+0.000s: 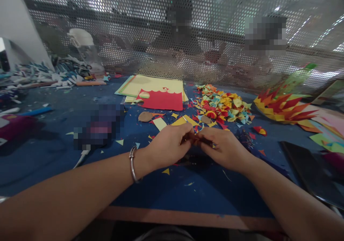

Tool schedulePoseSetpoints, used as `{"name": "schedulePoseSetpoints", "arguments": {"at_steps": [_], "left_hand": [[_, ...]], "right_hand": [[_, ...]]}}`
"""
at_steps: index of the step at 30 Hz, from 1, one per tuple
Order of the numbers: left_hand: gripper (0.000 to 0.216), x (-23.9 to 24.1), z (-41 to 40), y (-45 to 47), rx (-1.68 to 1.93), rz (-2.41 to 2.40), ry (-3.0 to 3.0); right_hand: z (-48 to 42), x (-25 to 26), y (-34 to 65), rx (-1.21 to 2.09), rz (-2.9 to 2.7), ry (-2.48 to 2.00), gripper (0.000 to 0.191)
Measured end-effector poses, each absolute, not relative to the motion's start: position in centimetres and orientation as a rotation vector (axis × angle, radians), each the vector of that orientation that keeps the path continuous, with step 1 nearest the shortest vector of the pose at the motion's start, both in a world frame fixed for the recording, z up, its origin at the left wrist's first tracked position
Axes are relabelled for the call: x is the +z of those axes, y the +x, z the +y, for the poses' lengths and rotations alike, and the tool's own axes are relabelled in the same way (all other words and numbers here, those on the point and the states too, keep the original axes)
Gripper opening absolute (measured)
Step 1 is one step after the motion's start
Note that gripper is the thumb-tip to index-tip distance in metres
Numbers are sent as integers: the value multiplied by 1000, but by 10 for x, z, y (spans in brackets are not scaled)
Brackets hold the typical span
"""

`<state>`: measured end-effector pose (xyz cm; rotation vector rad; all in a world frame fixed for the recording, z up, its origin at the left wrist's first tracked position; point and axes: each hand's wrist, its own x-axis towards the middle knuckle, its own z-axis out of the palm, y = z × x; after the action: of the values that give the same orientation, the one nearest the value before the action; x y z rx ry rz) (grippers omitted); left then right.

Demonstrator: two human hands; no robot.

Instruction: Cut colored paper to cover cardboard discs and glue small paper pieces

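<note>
Left forearm [88,192], wearing a silver bangle [132,164], and right forearm [290,190] come in from the lower corners of the frame, nearest the camera, above the blue bench [199,201]. Their hands meet just right of the frame's centre: the left hand [172,144] and the right hand [225,146] have fingers curled in, thumb and fingertips of each pinching a small reddish-orange piece [196,139]. Most of it is hidden, so I cannot tell its exact shape or folds. It looks like paper, so I would expect it to be very light, thin and pliable, easily creased or torn, and not slippery; holding it by opposite edges with light fingertip pressure should suit it. Beyond the hands, right of centre, lies a pile of folded paper pieces [223,104]; a red sheet [163,100] lies at upper centre.
</note>
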<state>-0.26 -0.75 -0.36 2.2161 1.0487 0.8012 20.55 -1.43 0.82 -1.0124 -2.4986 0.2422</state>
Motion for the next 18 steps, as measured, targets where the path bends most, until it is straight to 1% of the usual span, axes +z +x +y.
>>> {"name": "schedulePoseSetpoints", "arguments": {"at_steps": [18], "left_hand": [[15,-3,-8,-3,819,1070,2224]], "right_hand": [[-14,5,207,210,-2483,-967,16]]}}
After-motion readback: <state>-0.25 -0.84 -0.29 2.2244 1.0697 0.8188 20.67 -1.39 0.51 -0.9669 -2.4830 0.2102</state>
